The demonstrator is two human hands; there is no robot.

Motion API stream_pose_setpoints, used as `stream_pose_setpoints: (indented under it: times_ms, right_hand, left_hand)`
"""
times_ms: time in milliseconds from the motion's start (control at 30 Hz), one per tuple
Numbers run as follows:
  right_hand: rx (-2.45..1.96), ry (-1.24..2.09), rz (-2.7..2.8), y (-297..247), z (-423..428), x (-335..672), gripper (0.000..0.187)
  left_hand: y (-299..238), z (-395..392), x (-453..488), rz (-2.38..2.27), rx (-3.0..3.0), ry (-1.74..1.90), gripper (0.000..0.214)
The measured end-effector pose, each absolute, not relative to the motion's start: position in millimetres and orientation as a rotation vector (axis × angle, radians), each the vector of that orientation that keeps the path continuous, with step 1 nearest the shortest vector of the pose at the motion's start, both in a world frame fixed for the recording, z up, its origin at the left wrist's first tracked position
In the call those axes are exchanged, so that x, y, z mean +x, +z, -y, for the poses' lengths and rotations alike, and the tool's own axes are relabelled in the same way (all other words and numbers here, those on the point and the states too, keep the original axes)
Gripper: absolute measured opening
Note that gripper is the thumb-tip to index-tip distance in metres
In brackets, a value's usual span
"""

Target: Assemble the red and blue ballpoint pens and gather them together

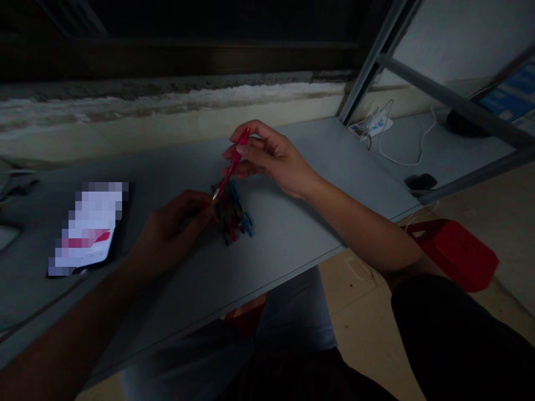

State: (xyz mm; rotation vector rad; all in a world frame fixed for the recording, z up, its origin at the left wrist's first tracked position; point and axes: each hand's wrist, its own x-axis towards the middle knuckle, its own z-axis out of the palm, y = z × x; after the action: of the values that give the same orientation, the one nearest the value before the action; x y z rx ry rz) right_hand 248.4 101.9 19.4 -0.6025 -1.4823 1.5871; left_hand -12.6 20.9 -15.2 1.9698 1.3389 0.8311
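In the head view my right hand (pixel 271 159) grips a slim red screwdriver (pixel 239 157) by its thick handle, between thumb and fingers. The tool slants down to the left, its metal tip at the fingertips of my left hand (pixel 175 231). My left thumb and index finger are pinched together there; what they hold is too small and dark to tell. Right beside those fingertips, a small assembly (pixel 230 214) of dark, red and blue parts stands on the grey table (pixel 288 234). My left hand partly covers its left side.
A lit phone (pixel 90 228) lies at the left with a cable near it. A metal frame post (pixel 368 67) rises at the table's right end, a power strip (pixel 371 127) with white cables behind it. A red plastic stool (pixel 457 253) stands below right.
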Motion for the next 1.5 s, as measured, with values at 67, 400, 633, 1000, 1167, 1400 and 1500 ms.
stream_pose_setpoints:
  times_ms: [67, 400, 633, 1000, 1167, 1400, 1500]
  right_hand:
    - [-0.581, 1.592, 1.482, 17.5, -101.9, 247.6, 0.023]
    - [-0.459, 1.593, 1.681, -5.4, -111.5, 238.0, 0.024]
    - [-0.655, 1.291, 1.954, -0.5, -110.0, 245.9, 0.048]
    - [-0.626, 1.171, 2.047, -2.2, -116.7, 254.2, 0.015]
    - [-0.856, 1.11, 2.125, 4.0, -113.0, 256.8, 0.055]
    - [-0.65, 1.169, 2.037, -0.6, -116.2, 253.9, 0.023]
    - [-0.775, 1.133, 2.052, -4.2, -117.6, 252.8, 0.046]
  left_hand:
    - [-16.6, -21.4, -14.2, -1.332, 1.985, 0.834, 0.027]
    - [-18.9, -19.6, -13.5, -1.363, 1.998, 0.853, 0.035]
    - [-15.2, -18.9, -12.2, -1.482, 2.05, 0.789, 0.044]
    - [-1.0, -21.6, -9.1, -1.689, 1.99, 0.773, 0.047]
    - [-1.3, -20.3, -6.4, -1.646, 2.017, 0.733, 0.045]
    - [-1.4, -19.3, -4.1, -1.682, 2.001, 0.736, 0.049]
    - [-0.6, -19.6, -3.5, -1.698, 2.017, 0.734, 0.049]
